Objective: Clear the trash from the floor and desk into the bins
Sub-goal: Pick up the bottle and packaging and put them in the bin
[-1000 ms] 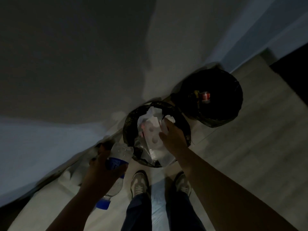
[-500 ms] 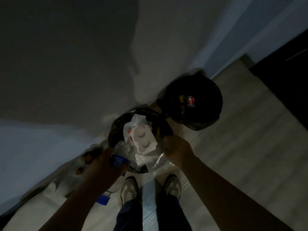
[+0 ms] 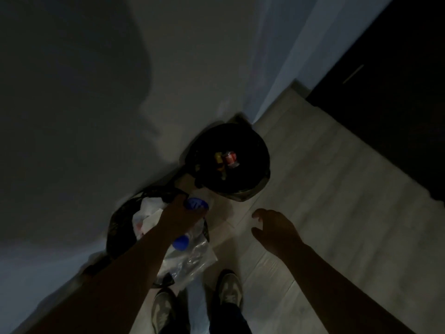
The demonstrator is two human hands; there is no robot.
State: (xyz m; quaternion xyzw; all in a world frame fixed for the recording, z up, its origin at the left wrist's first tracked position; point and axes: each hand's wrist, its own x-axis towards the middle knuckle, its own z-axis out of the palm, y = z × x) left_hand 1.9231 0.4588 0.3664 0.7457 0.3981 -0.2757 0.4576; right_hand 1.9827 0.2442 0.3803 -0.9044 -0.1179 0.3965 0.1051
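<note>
The left hand [image 3: 179, 214] curls its fingers round a clear plastic bottle [image 3: 196, 204] with a blue label and blue cap. The cap end points back toward the person, and the bottle is held above the right edge of the near round black-lined bin [image 3: 120, 213]. The right hand [image 3: 277, 231] hangs over the pale wooden floor [image 3: 313, 189], fingers spread and loosely bent, holding nothing. Crumpled white paper [image 3: 149, 213] and a clear plastic bag [image 3: 190, 261] fill that bin. Just beyond it, against the wall, stands a second round black-lined bin [image 3: 252, 186] with a red-and-white can [image 3: 230, 159] inside.

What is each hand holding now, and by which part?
Left hand grips the plastic bottle round its labelled middle; right hand holds nothing.
</note>
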